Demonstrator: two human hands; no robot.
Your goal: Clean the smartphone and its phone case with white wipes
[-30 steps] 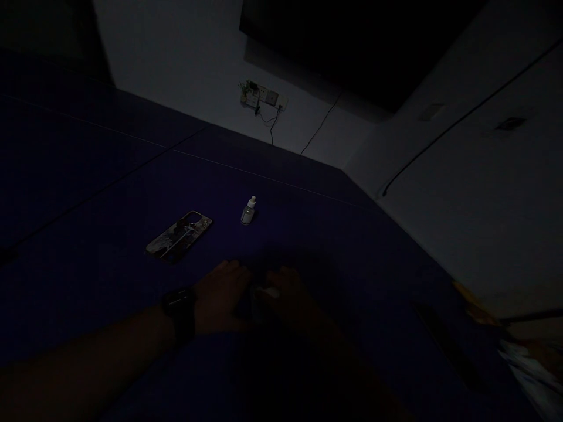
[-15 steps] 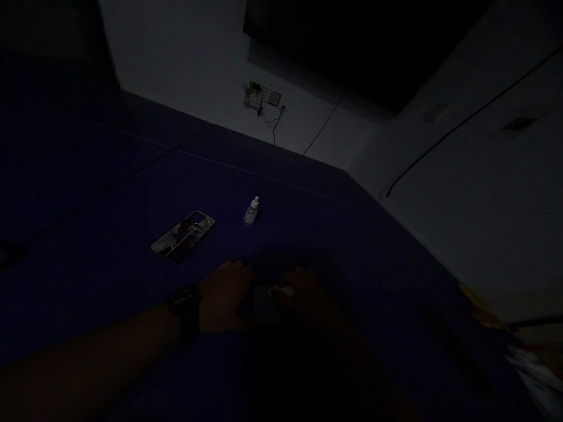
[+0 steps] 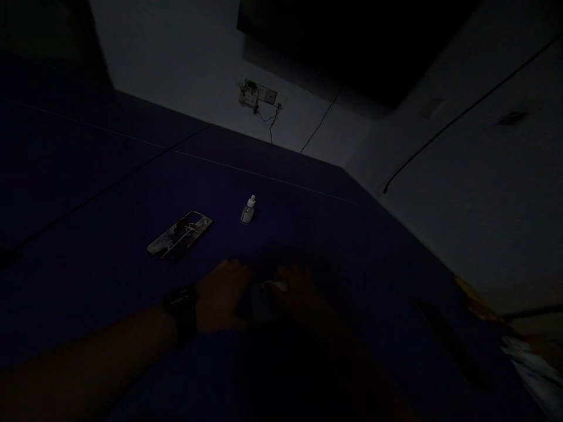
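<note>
The light is very dim. My left hand [image 3: 223, 296], with a black watch [image 3: 181, 306] on its wrist, grips the left edge of a dark, flat, rectangular thing [image 3: 260, 305] that looks like a phone. Over its right part my right hand [image 3: 295, 288] is closed, pressing a small white piece of cloth or tissue [image 3: 278, 285] against its upper area. Shadow hides much of the right fingers. Beyond my left hand lies a patterned phone case [image 3: 180, 237] with a camera cutout. A small clear bottle with a white cap [image 3: 248, 212] stands upright to its right.
All this lies on a dark blue surface [image 3: 132, 193]. A long dark object [image 3: 448, 340] lies at the right, near white and coloured items [image 3: 530, 357]. A socket strip with cables [image 3: 264, 94] and a large dark screen [image 3: 352, 47] are on the wall.
My right hand has moved slightly left with the white piece across the flat thing. My left hand keeps its grip. The whole view has shifted a little.
</note>
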